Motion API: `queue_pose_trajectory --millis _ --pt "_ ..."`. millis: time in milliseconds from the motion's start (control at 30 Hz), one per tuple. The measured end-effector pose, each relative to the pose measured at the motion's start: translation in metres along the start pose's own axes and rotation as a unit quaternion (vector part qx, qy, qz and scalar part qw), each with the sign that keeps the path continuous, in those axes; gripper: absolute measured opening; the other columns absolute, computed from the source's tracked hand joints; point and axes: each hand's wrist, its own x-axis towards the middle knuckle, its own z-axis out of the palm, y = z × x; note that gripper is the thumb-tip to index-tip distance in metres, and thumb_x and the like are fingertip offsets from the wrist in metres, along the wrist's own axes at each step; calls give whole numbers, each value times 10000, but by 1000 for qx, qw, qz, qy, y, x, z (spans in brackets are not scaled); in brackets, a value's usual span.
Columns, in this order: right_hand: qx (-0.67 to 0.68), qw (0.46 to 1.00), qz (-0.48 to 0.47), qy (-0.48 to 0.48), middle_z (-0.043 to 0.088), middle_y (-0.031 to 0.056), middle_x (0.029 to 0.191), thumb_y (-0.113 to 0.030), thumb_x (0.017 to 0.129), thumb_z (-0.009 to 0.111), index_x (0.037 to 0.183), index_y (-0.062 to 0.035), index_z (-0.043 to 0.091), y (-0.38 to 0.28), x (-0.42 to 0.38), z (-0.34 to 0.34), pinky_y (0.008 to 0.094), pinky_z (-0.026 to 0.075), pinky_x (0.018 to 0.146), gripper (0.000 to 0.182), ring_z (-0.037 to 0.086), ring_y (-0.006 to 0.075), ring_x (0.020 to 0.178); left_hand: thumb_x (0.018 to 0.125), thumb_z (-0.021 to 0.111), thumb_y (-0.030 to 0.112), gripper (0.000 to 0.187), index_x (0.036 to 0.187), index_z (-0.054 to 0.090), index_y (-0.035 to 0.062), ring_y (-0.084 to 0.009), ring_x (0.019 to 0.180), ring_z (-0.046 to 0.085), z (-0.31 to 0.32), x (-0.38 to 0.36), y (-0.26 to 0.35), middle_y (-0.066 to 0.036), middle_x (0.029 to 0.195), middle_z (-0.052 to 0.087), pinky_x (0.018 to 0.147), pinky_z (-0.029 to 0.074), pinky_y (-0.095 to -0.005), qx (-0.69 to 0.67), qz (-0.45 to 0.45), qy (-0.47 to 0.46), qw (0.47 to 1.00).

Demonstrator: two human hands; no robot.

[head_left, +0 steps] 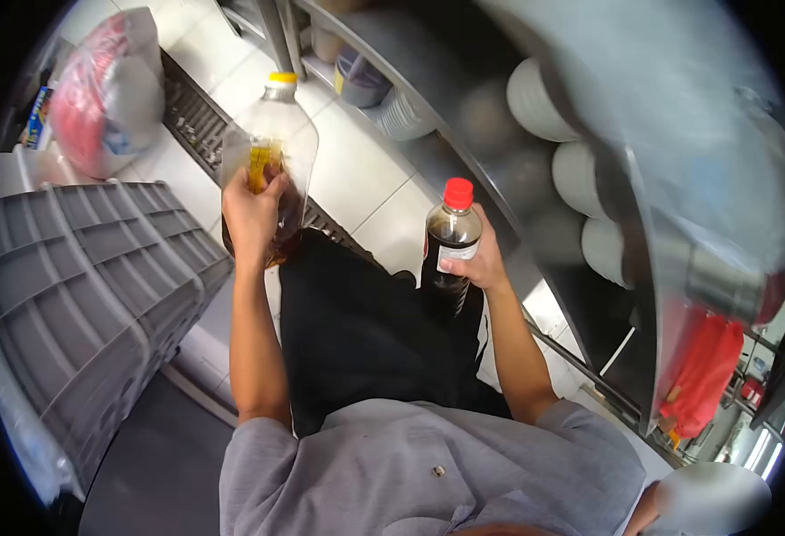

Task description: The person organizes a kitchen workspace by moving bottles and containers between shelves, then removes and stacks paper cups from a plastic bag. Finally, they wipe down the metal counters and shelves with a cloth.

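Note:
My left hand [254,214] is closed around the handle of a large clear plastic jug [296,143] with a yellow cap. Amber to dark liquid stands in its lower part, and the jug is upright. In my right hand [486,255] is a smaller clear bottle [446,286] with a red cap and a pale label, nearly full of dark liquid. My thumb presses over the label. Both caps are on. The two bottles are apart, held in front of my dark trousers [357,330].
A grey ribbed plastic crate [80,286] stands at left, below a clear bag [111,98] with red and white contents. Stacked white bowls [540,98] sit on a steel shelf at right, near a red cloth [703,375]. A drain grate [192,116] crosses the tiled floor.

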Motion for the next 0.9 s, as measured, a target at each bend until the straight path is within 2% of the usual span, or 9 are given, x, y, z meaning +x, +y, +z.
queue_pose_trajectory --millis 133,167,333,500,567,633,700,733,900 --pt "-35 998 -41 43 588 83 1091 -259 596 841 1254 -2 452 95 45 -32 338 441 927 807 578 188 1008 806 764 118 210 768 586 14 -70 562 480 55 54 -36 4 624 555 510 407 -245 -24 4 -27 999" --pt "-35 997 -47 53 588 83 1091 -259 596 841 1254 -2 452 112 55 -39 338 441 927 807 578 188 1008 774 784 202 291 789 619 -37 -124 553 486 63 63 -33 -78 609 592 545 431 -318 29 46 -40 998" --pt "-68 990 -84 95 596 97 1118 -260 562 857 1253 -14 469 182 89 -74 342 437 947 830 584 205 1044 803 754 111 165 839 673 -28 -68 558 506 110 70 -41 -6 638 612 535 419 -248 -47 107 -219 969" --pt "-36 988 -57 136 600 107 1127 -240 539 864 1263 -6 468 239 98 -103 348 436 959 858 586 219 1053 793 752 79 130 868 694 -10 -56 504 487 147 62 -69 -8 596 580 460 374 -241 -17 40 -397 917" --pt "-56 979 -65 185 600 111 1135 -249 538 863 1263 1 470 247 92 -104 352 436 962 862 587 222 1059 772 777 122 183 765 655 -13 -67 508 458 176 57 -75 3 570 544 471 383 -265 -15 103 -385 917" --pt "-29 982 -71 173 612 127 1086 -269 540 867 1256 15 467 236 77 -101 364 479 898 868 619 233 979 738 807 182 325 647 556 -4 -78 526 436 204 57 -94 2 550 519 499 400 -292 -68 20 -405 911" --pt "34 984 -66 163 627 143 1022 -285 542 868 1248 30 460 210 63 -85 374 528 816 875 652 242 873 715 823 225 447 593 451 8 -98 520 431 230 48 -89 -27 526 495 512 408 -317 -84 76 -439 891" --pt "33 977 -95 190 632 144 946 -301 544 861 1236 41 451 205 57 -80 370 550 728 873 658 240 760 703 828 250 459 586 457 6 -127 503 439 239 43 -82 -63 529 509 513 411 -325 -64 100 -475 872" --pt "67 959 -107 253 601 152 1045 -314 542 847 1240 39 441 256 14 -102 368 539 772 881 642 246 897 659 853 298 398 627 594 -2 -161 459 452 297 32 -64 -81 492 492 488 403 -322 -192 56 -466 862"
